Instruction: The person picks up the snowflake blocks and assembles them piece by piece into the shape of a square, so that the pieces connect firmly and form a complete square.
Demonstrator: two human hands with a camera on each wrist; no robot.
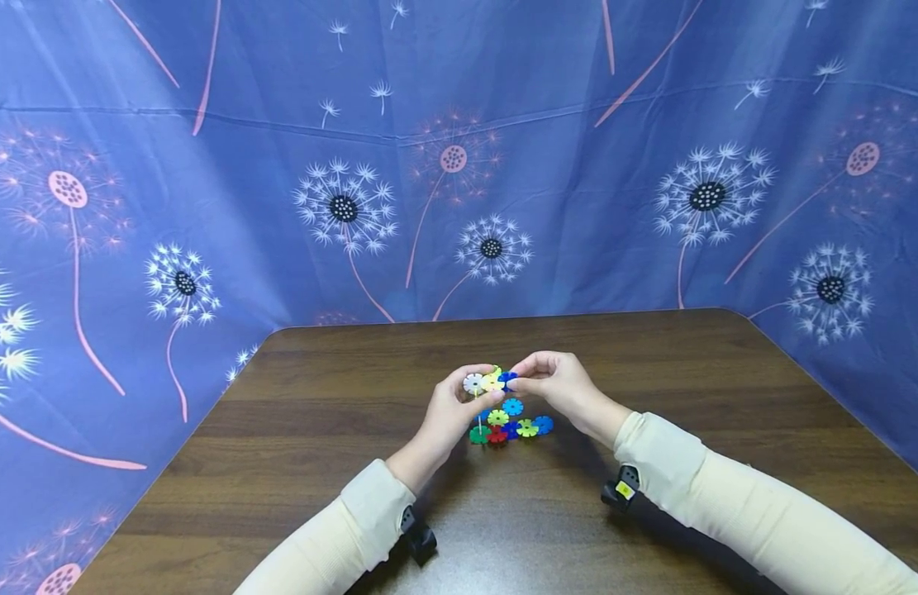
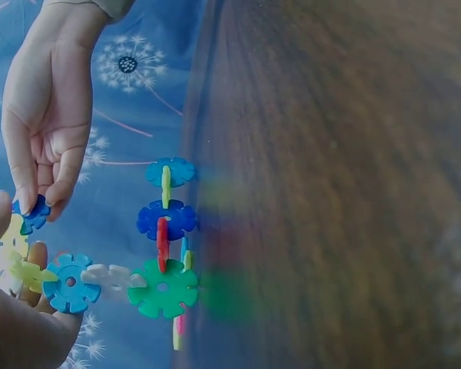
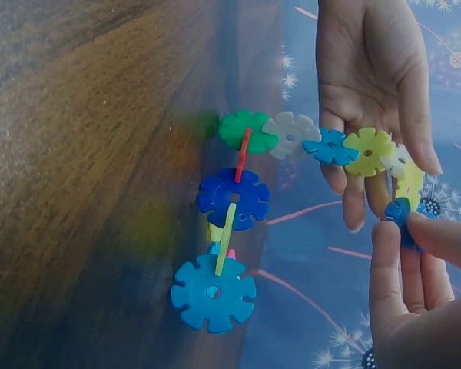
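Note:
Notched plastic flower discs are slotted together into an upright structure standing on the table. My left hand grips its top, with the thumb by a white disc and a yellow disc. Between thumb and fingertips, my right hand pinches a dark blue disc at the yellow one's edge. Below the left hand a column runs down through a yellow disc, a light blue disc and a whitish disc to a green disc near the tabletop.
From the green disc, a low row of linked discs spreads over the wooden table, including a red disc and a blue end disc. A blue dandelion-print cloth hangs behind the table. Both sleeves carry black wrist cameras.

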